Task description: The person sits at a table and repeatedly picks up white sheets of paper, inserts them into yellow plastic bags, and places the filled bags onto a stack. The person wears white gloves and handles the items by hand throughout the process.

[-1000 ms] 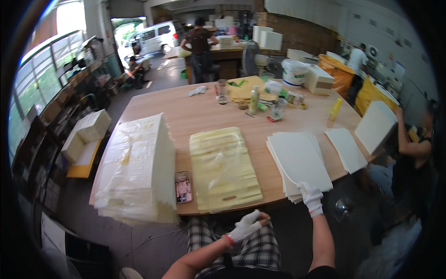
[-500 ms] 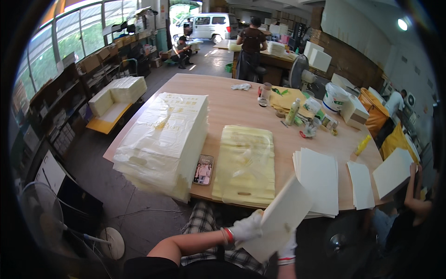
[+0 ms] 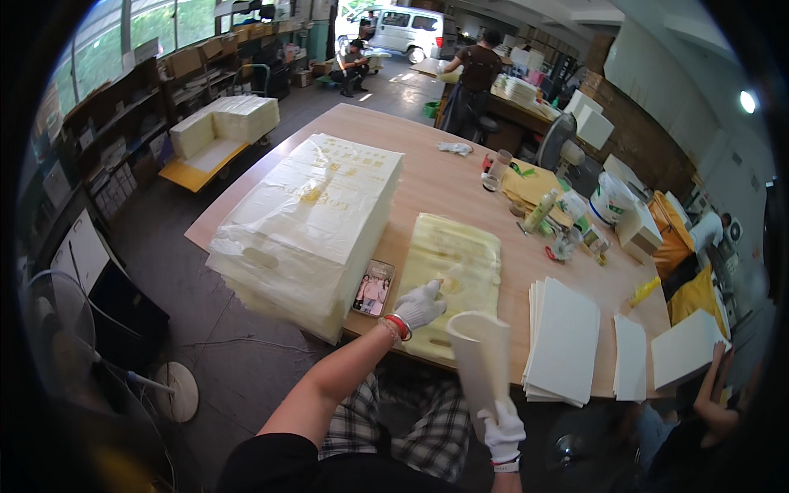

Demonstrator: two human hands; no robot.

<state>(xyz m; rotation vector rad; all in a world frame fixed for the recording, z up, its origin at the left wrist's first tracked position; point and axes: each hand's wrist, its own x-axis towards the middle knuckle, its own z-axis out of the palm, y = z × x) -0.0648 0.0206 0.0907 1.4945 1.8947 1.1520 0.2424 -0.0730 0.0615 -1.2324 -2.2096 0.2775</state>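
Note:
My left hand (image 3: pixel 421 305), in a white work glove with a bare fingertip, rests on the flat stack of pale yellow plastic bags (image 3: pixel 456 246). Its fingers point forward over the top bag, and I see nothing held in them. Beside the table's front edge, my gloved right hand (image 3: pixel 502 432) is closed around the lower end of a white card sheet (image 3: pixel 483 361). The sheet stands upright and bows into a curve. To the left rises a tall pile of bagged packs (image 3: pixel 308 214) with yellow print, and a phone (image 3: pixel 374 288) lies between it and the bags.
Right of the bags are white card sheets (image 3: pixel 567 337) and a narrower stack (image 3: pixel 630 357). Farther back stand a spray bottle (image 3: pixel 540 210), a white bucket (image 3: pixel 610 197) and a jar (image 3: pixel 497 168). A co-worker's hands (image 3: pixel 720 358) hold a white board at the right corner.
My left hand has let go of the white card sheet and moved forward onto the bags. The sheet, now in my right hand alone, has swung upright and bent. The view has shifted.

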